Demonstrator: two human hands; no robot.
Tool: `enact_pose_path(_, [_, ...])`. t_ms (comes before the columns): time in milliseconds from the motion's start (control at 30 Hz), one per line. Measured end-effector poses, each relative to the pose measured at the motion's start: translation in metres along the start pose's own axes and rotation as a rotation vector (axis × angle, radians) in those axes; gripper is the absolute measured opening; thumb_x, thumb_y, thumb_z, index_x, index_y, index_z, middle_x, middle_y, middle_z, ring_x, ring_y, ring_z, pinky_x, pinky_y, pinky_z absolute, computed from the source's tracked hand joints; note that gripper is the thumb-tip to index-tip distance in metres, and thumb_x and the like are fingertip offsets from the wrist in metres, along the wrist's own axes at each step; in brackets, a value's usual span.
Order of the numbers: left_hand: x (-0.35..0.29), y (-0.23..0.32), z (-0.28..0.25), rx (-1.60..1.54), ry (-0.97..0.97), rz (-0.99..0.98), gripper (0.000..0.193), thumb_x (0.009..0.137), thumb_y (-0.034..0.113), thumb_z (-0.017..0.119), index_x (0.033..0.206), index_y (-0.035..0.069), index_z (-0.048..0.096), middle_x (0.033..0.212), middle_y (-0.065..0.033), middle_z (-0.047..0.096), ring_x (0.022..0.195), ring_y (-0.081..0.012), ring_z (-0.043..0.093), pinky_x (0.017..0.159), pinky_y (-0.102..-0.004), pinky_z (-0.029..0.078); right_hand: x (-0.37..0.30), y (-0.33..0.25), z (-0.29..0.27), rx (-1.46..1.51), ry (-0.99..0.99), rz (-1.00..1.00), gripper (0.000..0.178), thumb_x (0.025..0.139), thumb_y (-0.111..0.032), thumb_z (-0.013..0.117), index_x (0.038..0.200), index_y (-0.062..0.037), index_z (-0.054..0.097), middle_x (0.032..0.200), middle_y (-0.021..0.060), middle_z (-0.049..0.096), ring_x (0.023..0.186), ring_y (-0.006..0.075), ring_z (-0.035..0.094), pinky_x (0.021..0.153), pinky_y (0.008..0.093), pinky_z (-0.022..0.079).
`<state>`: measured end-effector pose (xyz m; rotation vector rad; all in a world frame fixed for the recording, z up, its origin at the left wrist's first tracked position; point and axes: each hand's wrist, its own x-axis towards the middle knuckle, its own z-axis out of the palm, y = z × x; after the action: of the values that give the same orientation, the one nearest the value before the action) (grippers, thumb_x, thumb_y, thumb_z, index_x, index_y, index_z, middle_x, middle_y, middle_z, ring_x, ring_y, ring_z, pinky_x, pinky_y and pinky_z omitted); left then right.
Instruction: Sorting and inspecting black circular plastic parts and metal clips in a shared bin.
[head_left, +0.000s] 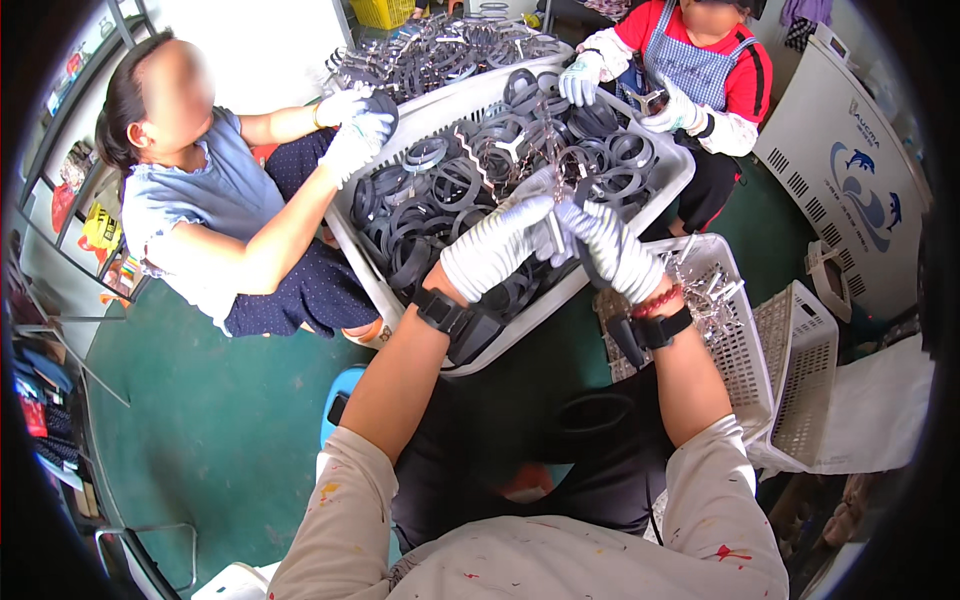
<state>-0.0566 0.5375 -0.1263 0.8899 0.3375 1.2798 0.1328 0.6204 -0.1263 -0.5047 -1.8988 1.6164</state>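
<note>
Both my hands, in striped white gloves, meet above a large white crate [345,235] heaped with black rings [455,185]. My left hand [500,245] is closed, fingertips pinched on a small greyish piece that I cannot make out. Close beside it my right hand [612,245] is closed around a black ring [583,252], of which only a narrow dark part shows between the gloves. Twisted shiny metal strips [478,160] lie among the rings just beyond my fingers. On my dark-trousered lap sits what looks like another black ring [595,412].
A co-worker at left [215,230] holds black rings over the crate; another at far right [690,80] handles a metal piece. A white basket [745,345] with metal clips stands by my right forearm, with more baskets [800,370] beside it. Behind is a second heaped crate [440,100].
</note>
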Motion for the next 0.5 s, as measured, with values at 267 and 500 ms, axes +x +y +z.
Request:
enact_pose_path(267, [-0.008, -0.002, 0.0, 0.423, 0.295, 0.154, 0.055, 0.1, 0.015, 0.065, 0.15, -0.002, 0.047, 0.123, -0.0114, 0.07, 0.108, -0.0191, 0.068, 0.099, -0.0339, 0.055, -0.018, -0.021, 0.023, 0.211, -0.11, 0.211, 0.042, 0.109, -0.033, 0.056, 0.137, -0.0027, 0.058, 0.102, 0.0105, 0.076, 0.081, 0.0189, 0.076, 0.059, 0.0266, 0.058])
enact_pose_path(500, [-0.013, 0.012, 0.019, 0.567, 0.173, 0.235, 0.052, 0.107, 0.023, 0.058, 0.153, 0.001, 0.047, 0.119, -0.0142, 0.072, 0.11, -0.0188, 0.069, 0.101, -0.0321, 0.053, -0.02, -0.019, 0.029, -0.001, -0.355, 0.538, 0.048, 0.105, -0.044, 0.061, 0.116, 0.0014, 0.073, 0.062, 0.0024, 0.059, 0.043, 0.0079, 0.049, 0.041, 0.0239, 0.036])
